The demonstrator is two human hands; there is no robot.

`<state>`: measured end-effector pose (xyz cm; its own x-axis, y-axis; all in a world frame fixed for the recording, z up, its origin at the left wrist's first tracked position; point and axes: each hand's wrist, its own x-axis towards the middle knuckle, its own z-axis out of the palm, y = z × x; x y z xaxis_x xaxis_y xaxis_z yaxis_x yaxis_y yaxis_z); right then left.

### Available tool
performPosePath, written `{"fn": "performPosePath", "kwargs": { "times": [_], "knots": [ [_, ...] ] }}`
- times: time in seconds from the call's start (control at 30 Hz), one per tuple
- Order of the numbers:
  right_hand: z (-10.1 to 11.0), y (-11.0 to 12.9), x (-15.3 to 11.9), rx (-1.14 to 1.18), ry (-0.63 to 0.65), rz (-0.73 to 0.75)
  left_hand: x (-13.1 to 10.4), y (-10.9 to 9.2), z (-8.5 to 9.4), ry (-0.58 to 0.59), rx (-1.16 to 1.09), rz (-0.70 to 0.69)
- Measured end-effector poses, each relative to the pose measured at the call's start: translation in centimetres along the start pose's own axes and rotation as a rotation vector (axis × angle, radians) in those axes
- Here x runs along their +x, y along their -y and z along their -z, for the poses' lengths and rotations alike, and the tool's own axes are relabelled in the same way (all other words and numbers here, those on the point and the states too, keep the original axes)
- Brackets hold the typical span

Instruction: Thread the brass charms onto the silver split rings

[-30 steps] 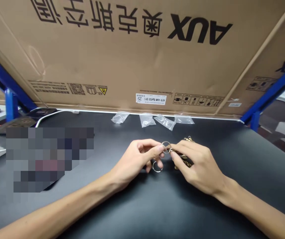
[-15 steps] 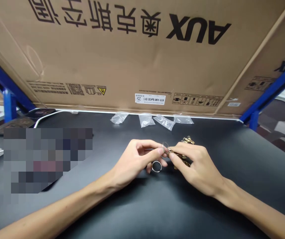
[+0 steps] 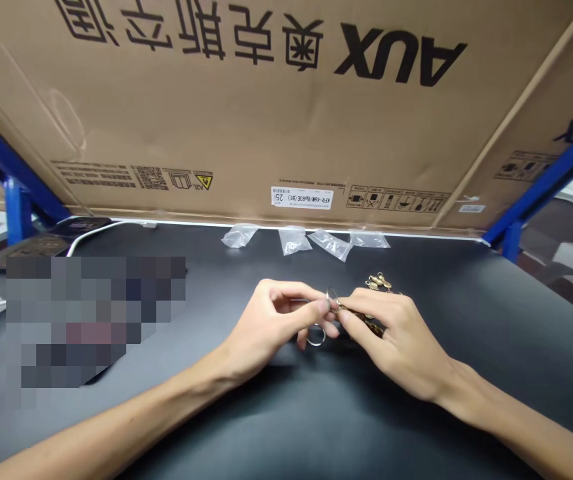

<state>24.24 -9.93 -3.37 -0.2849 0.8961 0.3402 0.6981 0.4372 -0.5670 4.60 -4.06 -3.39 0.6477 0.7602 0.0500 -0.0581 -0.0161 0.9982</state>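
Four clear bags point(image 3: 294, 241) lie in a row at the far edge of the black table point(image 3: 266, 427), close to the carton point(image 3: 206, 120); whatever the bags may contain is too small to make out, and the carton shows only its printed outer face, upside down. Near the middle of the table, the left hand point(image 3: 272, 317) pinches the upper ring point(image 3: 327, 295) between thumb and forefinger, with no gap left between the tips, while the lower ring point(image 3: 324, 335) hangs below, partly behind its fingers. The right hand point(image 3: 400, 327), just to the right, has thumb and forefinger closed on a brass charm point(image 3: 366, 318) beside the upper ring; whether the two are linked cannot be told. More brass pieces point(image 3: 379, 281) lie just beyond the right hand's knuckles. Compared with a second ago, the upper ring is turned narrower to view, more of the far brass pieces show, and the bags are where they were.
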Motion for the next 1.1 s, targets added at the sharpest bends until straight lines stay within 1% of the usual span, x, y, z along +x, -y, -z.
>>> {"fn": "performPosePath", "kwargs": {
  "times": [0.07, 0.13, 0.17, 0.2, 0.3, 0.37, 0.47, 0.57, 0.67, 0.73, 0.77, 0.8, 0.87, 0.93, 0.97, 1.0, 1.03, 1.07, 1.1],
  "knots": [
    [-0.1, 0.0, 0.0, 0.002, 0.008, 0.009, -0.1, 0.0, -0.3, -0.047, 0.06, -0.023],
    [-0.1, 0.1, 0.1, 0.017, 0.025, 0.006, -0.2, 0.1, -0.8, -0.108, 0.164, -0.102],
    [-0.2, 0.2, 0.1, 0.034, 0.039, -0.004, -0.3, 0.2, -0.9, -0.141, 0.243, -0.164],
    [-0.2, 0.4, 0.2, 0.057, 0.06, -0.017, -0.4, 0.4, -1.0, -0.17, 0.337, -0.249],
    [-0.2, 0.9, 0.2, 0.146, 0.131, -0.076, -0.3, 0.9, -0.9, -0.218, 0.658, -0.571],
    [0.0, 1.3, 0.2, 0.207, 0.166, -0.118, -0.1, 1.3, -0.4, -0.213, 0.84, -0.745],
    [0.5, 1.3, 0.3, 0.339, 0.221, -0.185, 0.3, 1.5, 0.4, -0.196, 1.08, -0.932],
    [1.1, 1.0, 0.5, 0.533, 0.309, -0.236, 0.6, 1.2, 1.2, -0.187, 1.276, -1.124],
    [1.6, 0.5, 0.6, 0.675, 0.349, -0.263, 0.7, 0.5, 2.0, -0.124, 1.408, -1.231],
    [1.8, 0.2, 0.5, 0.722, 0.375, -0.286, 0.7, 0.1, 2.4, -0.062, 1.477, -1.273],
    [1.8, 0.1, 0.5, 0.726, 0.385, -0.297, 0.6, 0.0, 2.6, -0.054, 1.494, -1.282],
    [1.8, 0.1, 0.5, 0.706, 0.384, -0.304, 0.6, 0.0, 2.7, -0.073, 1.496, -1.273],
    [1.6, 0.2, 0.4, 0.562, 0.312, -0.288, 0.5, 0.2, 2.5, -0.183, 1.475, -1.218],
    [1.3, 0.5, 0.3, 0.331, 0.19, -0.225, 0.4, 0.6, 1.8, -0.325, 1.381, -1.059],
    [1.1, 0.6, 0.2, 0.229, 0.142, -0.186, 0.3, 0.7, 1.4, -0.37, 1.335, -0.931],
    [0.8, 0.7, 0.2, 0.149, 0.109, -0.149, 0.2, 0.8, 0.9, -0.368, 1.137, -0.68],
    [0.6, 0.7, 0.1, 0.097, 0.092, -0.115, 0.1, 0.9, 0.5, -0.313, 0.953, -0.468],
    [0.4, 0.8, 0.1, 0.068, 0.091, -0.088, 0.0, 0.9, 0.2, -0.257, 0.79, -0.318],
    [0.3, 0.8, 0.1, 0.053, 0.099, -0.068, -0.1, 0.9, -0.1, -0.207, 0.647, -0.206]
  ]
}}
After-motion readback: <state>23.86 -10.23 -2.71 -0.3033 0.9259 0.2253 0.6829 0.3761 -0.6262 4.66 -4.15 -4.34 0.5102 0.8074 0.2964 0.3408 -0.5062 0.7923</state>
